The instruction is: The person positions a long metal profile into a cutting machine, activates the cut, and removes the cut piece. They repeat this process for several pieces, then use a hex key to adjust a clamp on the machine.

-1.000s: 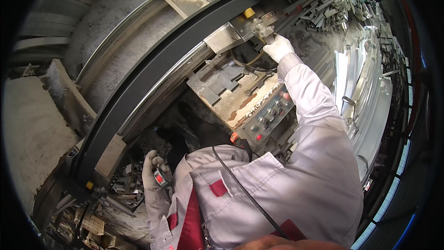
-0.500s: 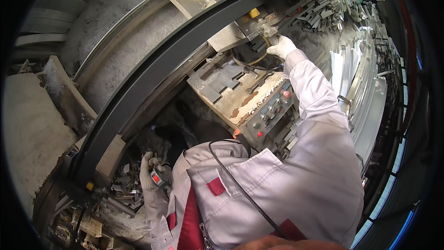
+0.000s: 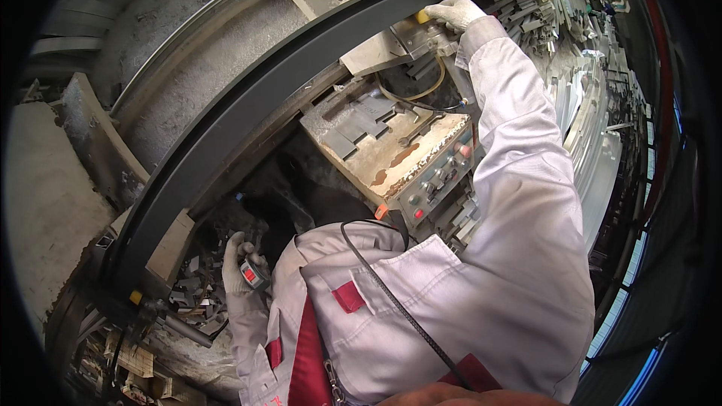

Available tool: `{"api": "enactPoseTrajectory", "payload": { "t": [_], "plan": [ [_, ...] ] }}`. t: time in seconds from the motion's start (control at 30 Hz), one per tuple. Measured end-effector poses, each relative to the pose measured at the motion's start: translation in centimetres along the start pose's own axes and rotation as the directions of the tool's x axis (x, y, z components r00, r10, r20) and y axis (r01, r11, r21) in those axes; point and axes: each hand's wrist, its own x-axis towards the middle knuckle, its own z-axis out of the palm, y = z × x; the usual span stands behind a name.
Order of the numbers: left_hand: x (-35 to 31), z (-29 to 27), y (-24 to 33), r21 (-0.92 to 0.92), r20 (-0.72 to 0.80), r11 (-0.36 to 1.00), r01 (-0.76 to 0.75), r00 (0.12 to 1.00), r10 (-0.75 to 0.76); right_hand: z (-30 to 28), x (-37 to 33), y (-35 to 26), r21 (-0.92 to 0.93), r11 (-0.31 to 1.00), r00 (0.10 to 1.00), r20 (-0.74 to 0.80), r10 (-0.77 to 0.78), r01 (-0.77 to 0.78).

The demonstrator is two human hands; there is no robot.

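Yellow and stubby, the cap point(image 3: 422, 16) sits at the fingertips of the right hand point(image 3: 456, 13); I cannot tell whether they grip it. Curled left hand point(image 3: 239, 265) fingers hold a grey-and-red box point(image 3: 253, 274).

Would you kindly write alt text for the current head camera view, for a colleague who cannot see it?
A person's gloved right hand is at a yellow part beside a long dark beam, while the gloved left hand holds a small grey-and-red device. A worn control box with a wrench on top stands nearby; metal strips lie at right.
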Motion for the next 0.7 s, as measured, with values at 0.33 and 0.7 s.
{"api": "enactPoseTrajectory", "payload": {
  "t": [0.33,0.7],
  "plan": [
    [1.5,-2.4,-1.8,-0.037,-0.097,0.999,0.032,0.995,-0.035,1.1,1.4,1.2,-0.051,0.996,0.996,0.058,-0.067,0.07],
    [2.7,-0.4,-0.8,0.079,-0.126,0.996,0.044,0.991,-0.033,1.9,0.5,1.5,-0.253,0.958,0.988,-0.037,-0.149,0.135]
  ]
}}
